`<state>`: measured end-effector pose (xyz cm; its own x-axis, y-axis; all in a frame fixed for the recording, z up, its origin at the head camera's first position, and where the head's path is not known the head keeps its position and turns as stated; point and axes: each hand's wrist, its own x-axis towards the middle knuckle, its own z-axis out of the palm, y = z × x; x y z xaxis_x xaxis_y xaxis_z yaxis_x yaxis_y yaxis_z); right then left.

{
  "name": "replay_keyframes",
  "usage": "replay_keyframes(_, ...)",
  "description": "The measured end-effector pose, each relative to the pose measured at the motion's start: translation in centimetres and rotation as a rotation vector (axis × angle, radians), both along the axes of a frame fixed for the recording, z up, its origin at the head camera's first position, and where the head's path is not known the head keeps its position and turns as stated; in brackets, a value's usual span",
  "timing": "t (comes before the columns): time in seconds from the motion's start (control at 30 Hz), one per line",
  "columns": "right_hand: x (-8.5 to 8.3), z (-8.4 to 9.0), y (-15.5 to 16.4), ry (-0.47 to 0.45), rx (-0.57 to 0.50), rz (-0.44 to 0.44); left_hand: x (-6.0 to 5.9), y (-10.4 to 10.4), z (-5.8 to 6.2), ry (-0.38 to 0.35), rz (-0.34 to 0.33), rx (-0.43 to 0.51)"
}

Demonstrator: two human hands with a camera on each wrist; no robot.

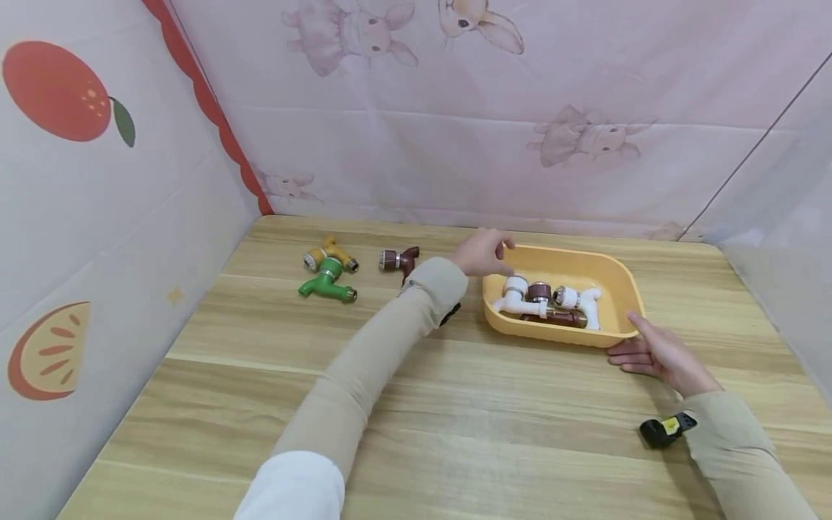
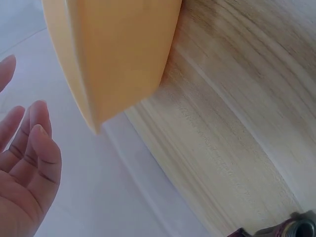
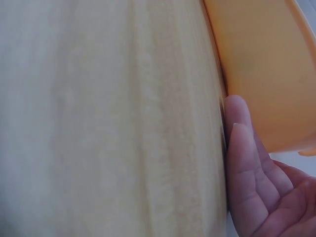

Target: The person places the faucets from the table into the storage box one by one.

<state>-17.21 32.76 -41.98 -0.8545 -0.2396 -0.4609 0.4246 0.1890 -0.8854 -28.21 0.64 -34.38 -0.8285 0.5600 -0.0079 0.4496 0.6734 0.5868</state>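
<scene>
The right hand (image 1: 653,352) lies nearest on the pale wooden table (image 1: 455,433), fingers straight and relaxed, holding nothing; its fingertips touch the near right corner of the shallow yellow plastic tub (image 1: 559,332). In the right wrist view those fingers (image 3: 242,163) rest flat on the wood, just beside the tub's outer wall (image 3: 261,74).

Inside the tub lie two white plastic taps (image 1: 520,297) with a dark brown tap (image 1: 549,303) between them, all touching one another.

The left hand (image 1: 482,252) hovers at the tub's far left corner, fingers loosely bent and gripping nothing. The left wrist view shows its open palm (image 2: 24,173) near the tub's corner (image 2: 118,59), apart from it.

Left of the tub, just beyond the left sleeve (image 1: 390,332), a brown tap with a ribbed metal end (image 1: 399,260) lies on the table. Further left of the tub lie a green plastic tap (image 1: 327,282) and, just behind it, a yellow-ochre tap (image 1: 330,255), the two touching or nearly so.
</scene>
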Motion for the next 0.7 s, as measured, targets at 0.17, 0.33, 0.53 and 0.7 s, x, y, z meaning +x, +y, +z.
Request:
replay_keyframes(0.17, 0.0, -0.1, -0.1, 0.0, 0.01, -0.002, 0.5, -0.5, 0.4, 0.007, -0.005, 0.033)
replay_keyframes(0.33, 0.0, -0.1, -0.1, -0.01, 0.018, -0.004, 1.1, -1.3, 0.9, -0.011, -0.01, 0.108)
replay_keyframes(0.53, 0.0, -0.1, -0.1, -0.006, 0.012, -0.006, 1.5, -2.2, 1.3, -0.011, 0.0, 0.149)
replay_keyframes(0.7, 0.1, 0.0, 0.0, 0.001, 0.005, -0.008, 1.8, -2.8, 1.1, -0.028, 0.014, 0.17)
